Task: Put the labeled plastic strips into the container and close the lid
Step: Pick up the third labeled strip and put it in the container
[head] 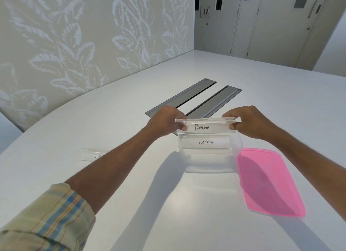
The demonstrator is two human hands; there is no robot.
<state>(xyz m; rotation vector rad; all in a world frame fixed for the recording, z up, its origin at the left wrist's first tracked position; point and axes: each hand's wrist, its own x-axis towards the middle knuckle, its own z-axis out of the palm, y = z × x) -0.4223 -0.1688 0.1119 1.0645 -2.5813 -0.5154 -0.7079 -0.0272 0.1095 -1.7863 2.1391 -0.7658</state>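
Note:
A clear plastic strip labeled PENGUIN [205, 126] is held level above the far edge of a clear container [209, 161]. My left hand [166, 120] pinches its left end and my right hand [250, 120] pinches its right end. Inside the container lies a strip labeled OSTRICH [206, 142]. Another clear strip [91, 155], with only the letters ZE showing, rests on the table to the left, partly hidden behind my left forearm. The pink lid [269, 181] lies flat on the table right of the container.
The white table [131, 204] has two grey cable hatches [196, 97] just beyond my hands. A leaf-patterned wall runs along the left, and doors stand at the back right.

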